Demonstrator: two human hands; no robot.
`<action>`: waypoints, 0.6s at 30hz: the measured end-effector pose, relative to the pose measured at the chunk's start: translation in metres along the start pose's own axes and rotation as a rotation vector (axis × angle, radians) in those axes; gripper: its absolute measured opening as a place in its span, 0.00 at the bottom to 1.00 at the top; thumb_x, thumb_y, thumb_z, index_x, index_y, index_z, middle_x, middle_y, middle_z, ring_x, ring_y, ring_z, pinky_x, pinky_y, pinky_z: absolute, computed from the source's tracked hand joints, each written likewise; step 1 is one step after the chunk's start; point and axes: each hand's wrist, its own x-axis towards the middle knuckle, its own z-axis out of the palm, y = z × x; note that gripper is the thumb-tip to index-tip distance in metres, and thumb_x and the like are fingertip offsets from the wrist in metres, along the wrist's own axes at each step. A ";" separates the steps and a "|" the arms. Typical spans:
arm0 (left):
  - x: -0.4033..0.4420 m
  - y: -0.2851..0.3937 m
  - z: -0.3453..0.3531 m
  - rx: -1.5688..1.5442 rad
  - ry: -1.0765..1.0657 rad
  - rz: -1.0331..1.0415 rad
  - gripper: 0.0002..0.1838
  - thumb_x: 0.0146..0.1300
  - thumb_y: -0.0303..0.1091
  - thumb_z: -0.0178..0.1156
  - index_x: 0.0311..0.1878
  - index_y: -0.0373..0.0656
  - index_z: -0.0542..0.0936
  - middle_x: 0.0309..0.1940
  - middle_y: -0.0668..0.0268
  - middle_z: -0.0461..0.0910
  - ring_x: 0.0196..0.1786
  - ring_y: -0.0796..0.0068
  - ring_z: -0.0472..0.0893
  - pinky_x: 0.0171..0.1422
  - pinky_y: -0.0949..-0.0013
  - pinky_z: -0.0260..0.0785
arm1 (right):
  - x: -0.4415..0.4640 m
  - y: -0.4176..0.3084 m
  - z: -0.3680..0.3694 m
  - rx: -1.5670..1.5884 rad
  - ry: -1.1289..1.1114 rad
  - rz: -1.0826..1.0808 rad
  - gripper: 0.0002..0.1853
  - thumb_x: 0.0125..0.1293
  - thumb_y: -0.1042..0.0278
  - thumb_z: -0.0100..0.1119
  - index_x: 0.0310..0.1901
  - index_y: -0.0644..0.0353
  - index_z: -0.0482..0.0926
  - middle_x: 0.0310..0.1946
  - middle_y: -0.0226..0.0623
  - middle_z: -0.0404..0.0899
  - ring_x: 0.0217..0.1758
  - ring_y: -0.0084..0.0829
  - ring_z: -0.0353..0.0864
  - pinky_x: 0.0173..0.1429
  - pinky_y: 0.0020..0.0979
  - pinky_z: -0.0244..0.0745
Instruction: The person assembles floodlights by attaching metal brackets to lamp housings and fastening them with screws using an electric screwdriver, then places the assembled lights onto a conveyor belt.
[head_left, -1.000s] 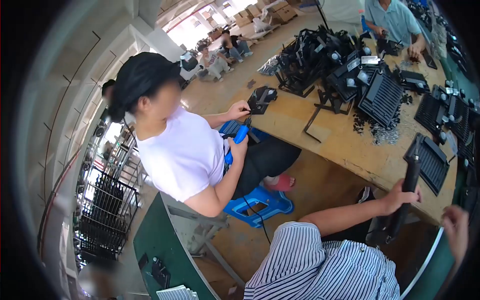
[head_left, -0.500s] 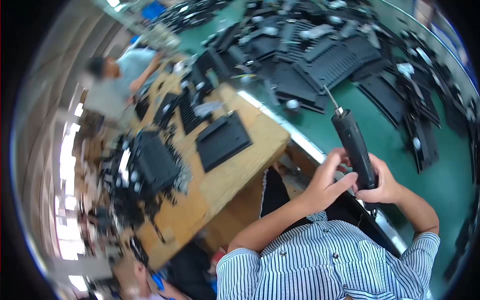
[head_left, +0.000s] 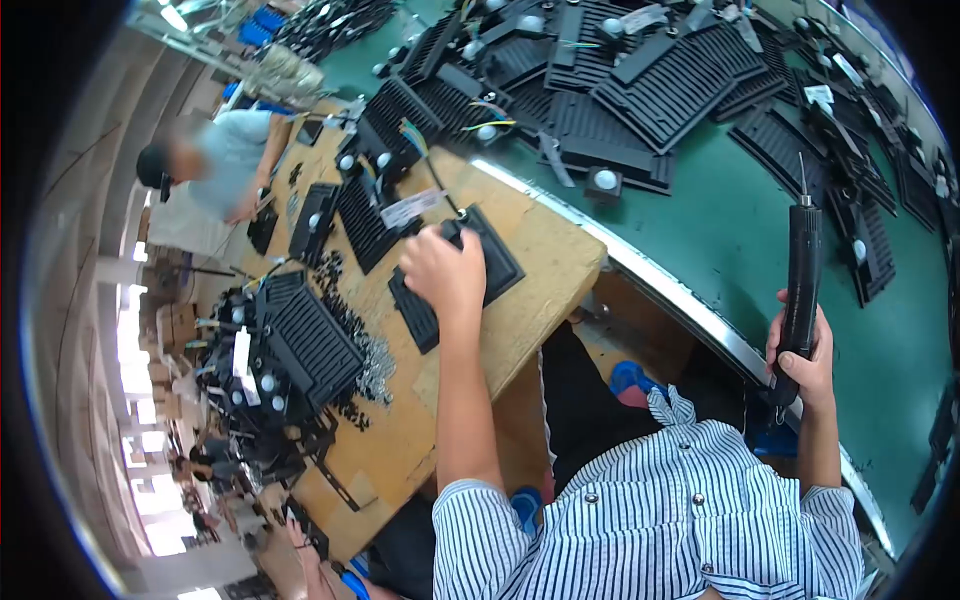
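On the wooden table, my left hand (head_left: 443,270) is closed over the raised part of a black lamp housing (head_left: 503,264), its fingertips partly hidden. A wire and a white label (head_left: 412,208) lie just beyond that hand. To the right, my right hand (head_left: 815,368) is wrapped round a black electric screwdriver (head_left: 803,262), held upright with its thin bit pointing away from me, over the green bench.
Many black finned housings (head_left: 665,90) with white domes are heaped on the green bench (head_left: 690,240). More housings (head_left: 310,335) and loose screws (head_left: 375,368) lie on the wooden table (head_left: 545,250). A person (head_left: 235,150) works across the table; another person's hand (head_left: 305,550) shows at lower left.
My left hand has left the screwdriver and moved left onto the lamp housing. My right hand has carried the screwdriver to the right and turned it more upright.
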 end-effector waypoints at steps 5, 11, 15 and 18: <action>0.029 0.018 0.035 0.042 -0.021 -0.069 0.21 0.60 0.50 0.56 0.38 0.40 0.82 0.45 0.52 0.76 0.50 0.48 0.70 0.53 0.47 0.60 | 0.003 0.023 -0.007 0.006 0.019 -0.037 0.42 0.47 0.54 0.69 0.59 0.70 0.61 0.28 0.33 0.71 0.24 0.22 0.74 0.24 0.21 0.72; -0.004 0.023 0.028 -0.122 -0.083 0.303 0.16 0.62 0.42 0.55 0.30 0.39 0.82 0.35 0.57 0.79 0.46 0.56 0.72 0.53 0.51 0.58 | 0.005 0.055 -0.021 -0.066 0.008 -0.057 0.40 0.49 0.57 0.69 0.59 0.68 0.61 0.28 0.33 0.70 0.23 0.20 0.73 0.24 0.20 0.70; -0.048 0.025 0.005 -0.510 -0.143 0.797 0.14 0.60 0.41 0.58 0.27 0.41 0.81 0.29 0.66 0.78 0.39 0.65 0.73 0.53 0.59 0.57 | 0.006 0.056 -0.013 -0.074 -0.012 -0.049 0.37 0.48 0.62 0.68 0.58 0.68 0.63 0.28 0.33 0.71 0.23 0.21 0.72 0.25 0.21 0.69; -0.053 0.040 -0.009 -0.492 -0.409 0.980 0.15 0.62 0.42 0.56 0.30 0.38 0.79 0.33 0.57 0.78 0.44 0.60 0.75 0.54 0.58 0.56 | 0.000 0.041 0.002 -0.148 0.081 -0.007 0.37 0.45 0.67 0.66 0.59 0.67 0.63 0.27 0.33 0.71 0.24 0.22 0.72 0.27 0.22 0.69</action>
